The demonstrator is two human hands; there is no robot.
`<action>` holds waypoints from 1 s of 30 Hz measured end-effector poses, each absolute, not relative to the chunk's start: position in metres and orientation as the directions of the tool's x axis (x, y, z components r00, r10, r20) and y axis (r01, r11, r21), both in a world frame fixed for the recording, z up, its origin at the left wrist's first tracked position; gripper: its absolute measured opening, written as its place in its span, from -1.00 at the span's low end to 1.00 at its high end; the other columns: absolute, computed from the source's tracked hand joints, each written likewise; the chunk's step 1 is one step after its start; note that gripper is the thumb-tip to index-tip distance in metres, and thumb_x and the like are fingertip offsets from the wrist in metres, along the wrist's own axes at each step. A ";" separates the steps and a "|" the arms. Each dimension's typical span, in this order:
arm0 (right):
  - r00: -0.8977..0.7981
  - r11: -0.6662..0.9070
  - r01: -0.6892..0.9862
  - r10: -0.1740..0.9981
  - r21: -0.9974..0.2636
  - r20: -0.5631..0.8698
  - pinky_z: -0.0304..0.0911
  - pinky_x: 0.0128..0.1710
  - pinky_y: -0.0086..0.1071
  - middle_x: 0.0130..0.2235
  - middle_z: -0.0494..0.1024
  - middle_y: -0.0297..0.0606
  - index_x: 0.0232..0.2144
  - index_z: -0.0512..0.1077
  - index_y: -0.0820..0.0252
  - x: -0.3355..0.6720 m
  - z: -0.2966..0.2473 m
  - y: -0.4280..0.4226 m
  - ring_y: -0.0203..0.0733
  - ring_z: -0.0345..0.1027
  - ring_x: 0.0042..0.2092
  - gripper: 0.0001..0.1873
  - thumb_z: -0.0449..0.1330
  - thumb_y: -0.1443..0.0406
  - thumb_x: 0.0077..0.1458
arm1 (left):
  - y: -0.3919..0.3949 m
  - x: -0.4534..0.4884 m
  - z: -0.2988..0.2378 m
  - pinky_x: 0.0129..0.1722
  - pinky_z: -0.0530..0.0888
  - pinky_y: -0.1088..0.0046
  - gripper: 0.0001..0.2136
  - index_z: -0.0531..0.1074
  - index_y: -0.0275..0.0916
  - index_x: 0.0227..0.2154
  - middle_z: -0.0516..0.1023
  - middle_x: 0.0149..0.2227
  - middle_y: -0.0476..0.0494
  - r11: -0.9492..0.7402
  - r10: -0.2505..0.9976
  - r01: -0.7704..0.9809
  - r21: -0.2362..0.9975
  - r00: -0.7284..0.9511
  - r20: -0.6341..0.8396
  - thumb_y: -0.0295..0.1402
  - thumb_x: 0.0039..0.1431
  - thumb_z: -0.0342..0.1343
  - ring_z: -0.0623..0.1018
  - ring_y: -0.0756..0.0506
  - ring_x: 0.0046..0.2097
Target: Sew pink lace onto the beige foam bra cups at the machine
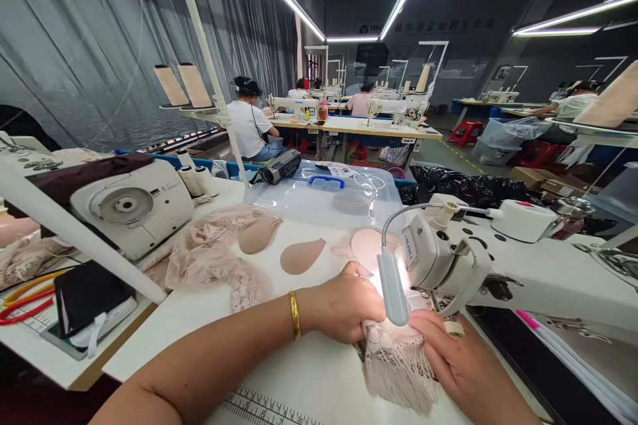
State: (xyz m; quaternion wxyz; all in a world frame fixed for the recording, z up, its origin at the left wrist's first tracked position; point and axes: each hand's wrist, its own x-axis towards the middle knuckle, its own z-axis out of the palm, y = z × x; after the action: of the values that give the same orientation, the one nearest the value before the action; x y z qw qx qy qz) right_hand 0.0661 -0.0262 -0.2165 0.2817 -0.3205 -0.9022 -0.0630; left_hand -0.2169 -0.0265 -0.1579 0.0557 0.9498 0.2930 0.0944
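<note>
A piece of pale pink lace [399, 368] with a fringed edge lies at the sewing machine [438, 262], under a lit gooseneck lamp [393, 289]. My left hand [349, 305], with a gold bracelet at the wrist, is closed on the lace's left side, its fingers curled. On the right side, my right hand [456, 352] grips the lace between thumb and fingers; a pale band circles one finger. The lamp head hides some fingertips and the needle area. Beyond my left hand lie two beige bra cups, one a flat teardrop cup [302, 257], and more lace [214, 246].
A clear plastic lid [323, 196] with a blue handle lies behind the cups. To the left are another machine [132, 206], thread cones [197, 179] and a black phone-like item [92, 295]. A printed ruler [269, 408] marks the front edge. Several people sit at machines further back.
</note>
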 end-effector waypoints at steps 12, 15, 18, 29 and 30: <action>-0.590 0.772 0.629 0.547 -0.086 0.594 0.55 -0.15 -0.09 -0.08 0.66 -0.05 -0.09 0.48 0.06 0.064 -0.200 -0.021 0.08 0.58 -0.08 -0.77 0.01 0.27 0.43 | -0.018 -0.217 -0.157 -0.05 0.15 0.16 -0.84 0.20 -0.23 -0.51 0.54 -0.39 0.01 -0.775 0.627 0.591 0.226 0.764 0.151 -0.51 0.05 0.08 0.35 -0.06 -0.34; -0.560 0.775 0.628 0.514 -0.073 0.650 0.54 -0.22 -0.13 -0.20 0.65 -0.12 -0.23 0.46 0.05 0.061 -0.196 -0.023 0.05 0.60 -0.15 -0.77 0.01 0.25 0.43 | -0.020 -0.217 -0.160 -0.04 0.15 0.15 -0.84 0.19 -0.23 -0.50 0.55 -0.38 0.02 -0.783 0.617 0.582 0.219 0.772 0.155 -0.51 0.05 0.08 0.36 -0.06 -0.33; -0.556 0.803 0.592 0.466 -0.066 0.688 0.52 -0.19 -0.19 -0.20 0.67 -0.18 -0.13 0.44 0.06 0.059 -0.190 -0.027 -0.01 0.62 -0.14 -0.82 0.02 0.30 0.42 | -0.022 -0.221 -0.160 -0.02 0.14 0.16 -0.86 0.22 -0.23 -0.49 0.54 -0.37 0.03 -0.792 0.607 0.575 0.207 0.779 0.156 -0.52 0.04 0.09 0.40 -0.07 -0.29; -0.721 0.888 0.455 0.414 -0.072 0.556 0.47 -0.10 -0.24 -0.02 0.68 -0.14 0.10 0.44 0.12 0.037 -0.197 -0.043 -0.01 0.59 0.00 -0.73 0.14 0.22 0.41 | -0.047 -0.212 -0.152 -0.06 0.23 0.08 -0.83 0.44 -0.24 -0.27 0.51 -0.24 -0.24 -0.643 0.765 0.766 0.008 0.642 0.050 -0.24 0.19 0.14 0.43 -0.21 -0.24; -0.722 0.874 0.479 0.445 -0.080 0.530 0.46 -0.15 -0.26 -0.11 0.68 -0.18 0.03 0.46 0.10 0.037 -0.202 -0.041 -0.05 0.59 -0.09 -0.78 0.09 0.29 0.43 | -0.049 -0.208 -0.152 -0.07 0.25 0.08 -0.80 0.44 -0.26 -0.29 0.50 -0.25 -0.25 -0.627 0.779 0.779 -0.002 0.627 0.023 -0.21 0.21 0.14 0.42 -0.21 -0.25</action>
State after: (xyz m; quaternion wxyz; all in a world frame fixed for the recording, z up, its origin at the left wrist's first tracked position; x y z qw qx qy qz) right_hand 0.0371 -0.0410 -0.2018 0.2776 -0.2491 -0.9273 -0.0312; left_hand -0.2078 -0.0494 -0.1523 -0.0057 0.9018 0.4320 0.0099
